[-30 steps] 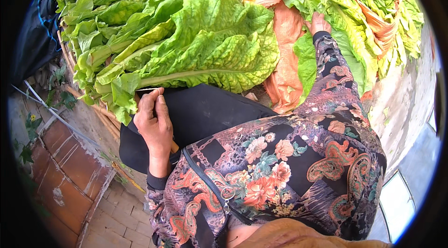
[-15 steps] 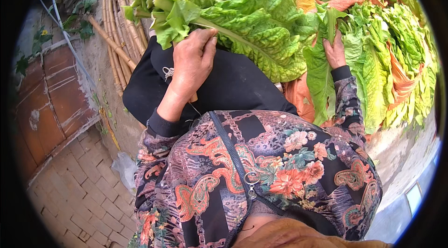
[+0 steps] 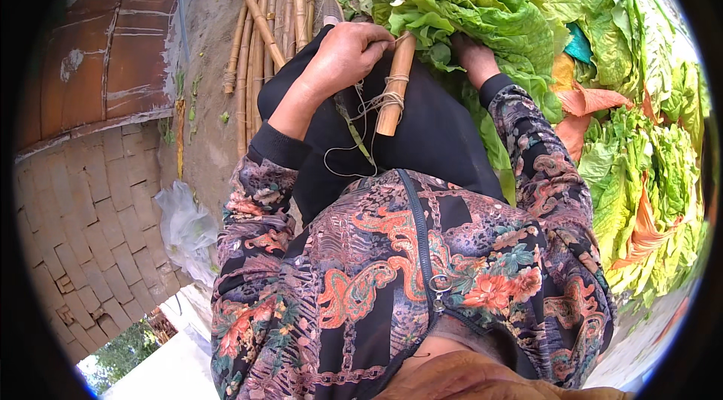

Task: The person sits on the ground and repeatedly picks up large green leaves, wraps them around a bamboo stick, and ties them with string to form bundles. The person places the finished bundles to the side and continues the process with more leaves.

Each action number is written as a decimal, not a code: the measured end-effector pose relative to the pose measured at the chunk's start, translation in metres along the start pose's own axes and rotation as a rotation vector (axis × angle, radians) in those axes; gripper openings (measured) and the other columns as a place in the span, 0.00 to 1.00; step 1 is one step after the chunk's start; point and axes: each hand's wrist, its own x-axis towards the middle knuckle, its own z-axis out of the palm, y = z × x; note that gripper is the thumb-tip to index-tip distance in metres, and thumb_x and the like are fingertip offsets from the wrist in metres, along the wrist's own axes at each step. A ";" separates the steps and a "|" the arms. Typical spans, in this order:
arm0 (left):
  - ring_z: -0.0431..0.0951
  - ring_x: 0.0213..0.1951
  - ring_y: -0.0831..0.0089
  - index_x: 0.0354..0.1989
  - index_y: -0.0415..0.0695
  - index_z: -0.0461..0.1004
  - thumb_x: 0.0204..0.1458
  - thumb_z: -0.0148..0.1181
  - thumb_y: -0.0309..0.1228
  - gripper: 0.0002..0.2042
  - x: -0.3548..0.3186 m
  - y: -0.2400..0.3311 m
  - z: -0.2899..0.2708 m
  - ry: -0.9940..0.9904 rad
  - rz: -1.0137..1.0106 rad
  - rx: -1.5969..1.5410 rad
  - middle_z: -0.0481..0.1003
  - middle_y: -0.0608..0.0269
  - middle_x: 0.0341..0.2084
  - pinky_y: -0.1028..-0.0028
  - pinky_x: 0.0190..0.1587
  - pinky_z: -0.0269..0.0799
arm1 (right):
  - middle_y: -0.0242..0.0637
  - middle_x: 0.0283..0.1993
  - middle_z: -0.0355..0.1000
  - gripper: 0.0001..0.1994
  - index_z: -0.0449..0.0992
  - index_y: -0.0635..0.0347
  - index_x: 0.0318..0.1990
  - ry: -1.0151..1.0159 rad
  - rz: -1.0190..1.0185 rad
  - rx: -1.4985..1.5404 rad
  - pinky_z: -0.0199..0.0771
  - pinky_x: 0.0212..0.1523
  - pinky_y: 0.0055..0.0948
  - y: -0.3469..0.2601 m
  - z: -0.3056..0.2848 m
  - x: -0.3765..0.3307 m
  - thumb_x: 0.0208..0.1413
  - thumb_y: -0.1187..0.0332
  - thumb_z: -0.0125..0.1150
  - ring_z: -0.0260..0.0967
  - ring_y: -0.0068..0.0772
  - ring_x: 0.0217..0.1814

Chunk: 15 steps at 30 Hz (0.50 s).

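Note:
A large bundle of broad green leaves, which look like tobacco leaves (image 3: 482,4), lies across the far side of my lap. Out of it toward me sticks the end of a bamboo pole (image 3: 397,87), with thin string (image 3: 393,97) wound round it and trailing in a loop over my black trousers. Just left of the pole, my left hand (image 3: 348,57) is closed in a pinch on the string near the leaf stalks. My right hand (image 3: 476,62) reaches into the leaves right of the pole, its fingertips hidden. One long leaf (image 3: 493,144) hangs below my right wrist.
Several bamboo poles (image 3: 267,16) lie on the ground at the far left. More leaves (image 3: 640,196) are heaped at the right, with orange cloth (image 3: 595,99) among them. A clear plastic bag (image 3: 184,230) lies by the brick paving (image 3: 98,204). A rusty brown panel (image 3: 105,53) stands beyond.
My right hand has moved left from the heap into the leaf bundle. The view has shifted, and the string-wrapped pole end now shows. My left hand is now beside that pole end.

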 end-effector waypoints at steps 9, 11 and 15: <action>0.80 0.35 0.63 0.37 0.38 0.78 0.50 0.57 0.27 0.09 -0.015 -0.033 -0.012 -0.061 -0.054 -0.180 0.79 0.54 0.30 0.71 0.40 0.73 | 0.59 0.49 0.68 0.20 0.66 0.72 0.51 -0.331 -0.017 0.742 0.63 0.56 0.39 -0.053 -0.050 0.019 0.50 0.73 0.54 0.65 0.53 0.53; 0.80 0.35 0.63 0.38 0.38 0.78 0.50 0.57 0.27 0.09 -0.015 -0.043 -0.011 -0.083 -0.160 -0.254 0.79 0.53 0.30 0.71 0.40 0.73 | 0.52 0.51 0.68 0.17 0.66 0.69 0.51 -0.319 -0.037 0.744 0.63 0.57 0.35 -0.066 -0.018 0.042 0.55 0.70 0.53 0.65 0.44 0.53; 0.79 0.32 0.67 0.37 0.35 0.78 0.48 0.59 0.28 0.11 0.003 -0.083 -0.007 -0.104 -0.283 0.082 0.79 0.51 0.27 0.70 0.37 0.72 | 0.39 0.54 0.66 0.16 0.65 0.62 0.55 -0.208 0.441 2.260 0.57 0.62 0.31 -0.088 -0.009 0.051 0.61 0.67 0.50 0.60 0.33 0.57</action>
